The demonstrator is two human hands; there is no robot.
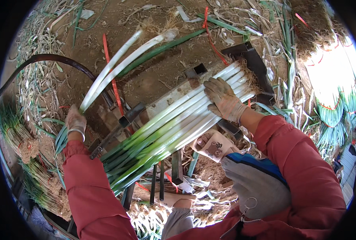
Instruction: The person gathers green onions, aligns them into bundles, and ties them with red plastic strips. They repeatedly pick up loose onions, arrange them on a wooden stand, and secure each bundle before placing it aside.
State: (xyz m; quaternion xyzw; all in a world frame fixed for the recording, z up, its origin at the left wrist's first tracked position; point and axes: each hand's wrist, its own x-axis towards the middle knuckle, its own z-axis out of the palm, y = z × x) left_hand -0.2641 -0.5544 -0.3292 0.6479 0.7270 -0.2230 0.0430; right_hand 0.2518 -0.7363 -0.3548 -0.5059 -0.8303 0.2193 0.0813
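Observation:
Several long green onions [178, 112] lie side by side across a metal frame [166, 97], roots at the upper right and green leaves at the lower left. My right hand [224, 99], in a soiled work glove, rests on their white stalks near the roots, fingers spread. At the left, my gloved left hand [76, 121] grips two more green onions [115, 67] by their green part; their roots point up and away. Red ties [115, 93] hang at the frame's left part and by the root end [212, 42]. A dark metal end plate [257, 70] stands beside the roots.
Bundled green onions lie at the left [43, 186] and in bright sun at the right [330, 78]. A dark curved hose or bar [61, 58] arcs across the upper left. Dry leaf scraps [34, 69] litter the soil. A sandalled foot [211, 144] is beside the frame.

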